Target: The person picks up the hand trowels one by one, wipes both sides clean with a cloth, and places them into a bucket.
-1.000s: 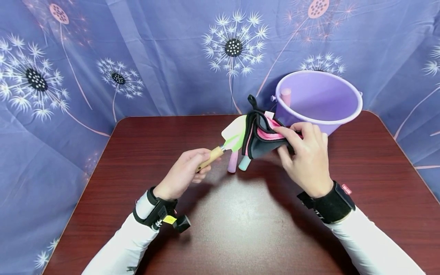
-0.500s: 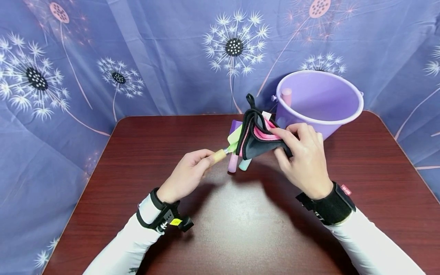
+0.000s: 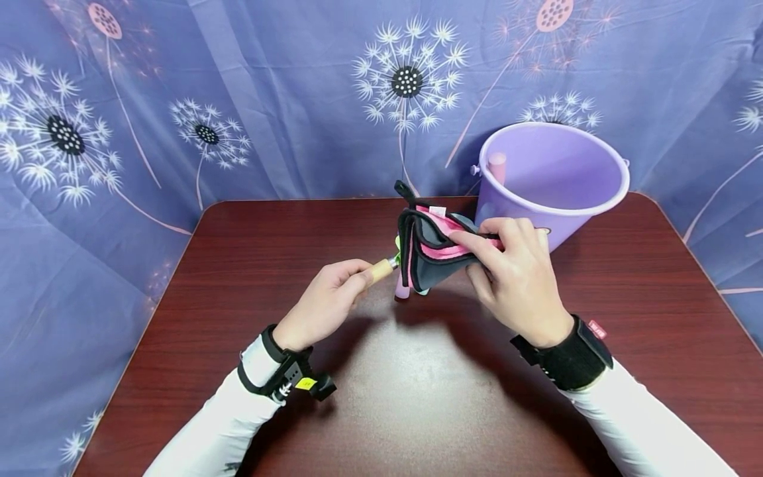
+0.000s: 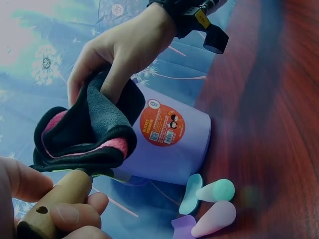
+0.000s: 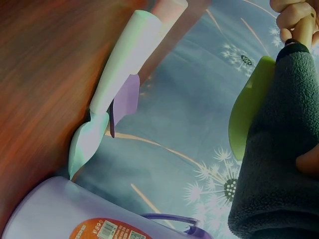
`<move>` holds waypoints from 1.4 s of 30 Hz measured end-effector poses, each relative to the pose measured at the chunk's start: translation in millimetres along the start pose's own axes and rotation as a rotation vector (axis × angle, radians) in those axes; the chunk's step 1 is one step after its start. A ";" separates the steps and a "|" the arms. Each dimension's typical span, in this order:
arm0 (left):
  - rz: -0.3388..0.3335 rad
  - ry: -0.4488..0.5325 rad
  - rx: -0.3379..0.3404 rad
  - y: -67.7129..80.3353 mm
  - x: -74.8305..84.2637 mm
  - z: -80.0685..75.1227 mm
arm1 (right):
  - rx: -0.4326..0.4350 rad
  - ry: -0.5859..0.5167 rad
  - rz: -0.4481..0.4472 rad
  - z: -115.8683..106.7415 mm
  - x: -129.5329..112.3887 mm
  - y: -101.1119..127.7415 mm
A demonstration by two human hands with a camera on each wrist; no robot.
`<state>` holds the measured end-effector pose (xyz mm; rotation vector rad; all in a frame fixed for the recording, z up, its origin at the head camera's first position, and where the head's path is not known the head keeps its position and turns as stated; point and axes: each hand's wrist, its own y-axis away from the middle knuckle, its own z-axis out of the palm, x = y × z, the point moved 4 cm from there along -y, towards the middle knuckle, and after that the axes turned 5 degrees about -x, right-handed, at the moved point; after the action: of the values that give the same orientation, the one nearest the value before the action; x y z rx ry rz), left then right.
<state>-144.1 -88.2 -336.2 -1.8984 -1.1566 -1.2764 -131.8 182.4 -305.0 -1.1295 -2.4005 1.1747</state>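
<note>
In the head view, the left hand (image 3: 324, 301) was curled round the wooden handle (image 3: 379, 268) of a small green trowel (image 3: 397, 257), held above the dark red table (image 3: 417, 397), while the right hand (image 3: 512, 278) pinched a folded black and pink cloth (image 3: 432, 248) between thumb and fingers, the cloth wrapped over the trowel's blade so that little of the green showed. Just beneath the cloth a pink plastic tool (image 3: 403, 286) lay on the table, and a purple bucket (image 3: 551, 175) stood behind the right hand, against the blue dandelion-print backdrop (image 3: 268, 99), with a pink handle (image 3: 497, 165) leaning inside its rim. In the left wrist view, the left hand's fingers (image 4: 75, 211) were closed round the wooden handle (image 4: 55, 204), and the right hand (image 4: 122, 50) gripped the cloth (image 4: 84, 134) bunched above it; the bucket (image 4: 169, 144), bearing a round orange label (image 4: 162, 125), stood behind, with the pink (image 4: 214, 219) and mint (image 4: 212, 190) tool handles lying on the table beside it. In the right wrist view, the dark cloth (image 5: 279, 149) covered one side of the green blade (image 5: 249, 107), the left hand (image 5: 294, 17) clasped the handle at the top, and the mint plastic tool (image 5: 117, 94) and a purple one (image 5: 124, 97) lay on the table near the bucket (image 5: 75, 214).
</note>
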 end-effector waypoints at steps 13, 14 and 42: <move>-0.018 0.028 -0.004 -1.1 -0.1 -0.4 | 0.044 -0.029 -0.071 0.0 -7.1 -3.5; -0.018 0.029 -0.004 -1.2 0.0 -0.5 | 0.052 -0.031 -0.074 -0.2 -7.7 -3.6; -0.009 0.099 0.018 1.2 2.7 -3.4 | 0.039 -0.008 0.195 -1.4 21.6 7.4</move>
<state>-144.1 -90.6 -332.3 -1.7977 -1.1233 -1.3445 -141.7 201.8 -312.1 -1.3744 -2.3040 1.2805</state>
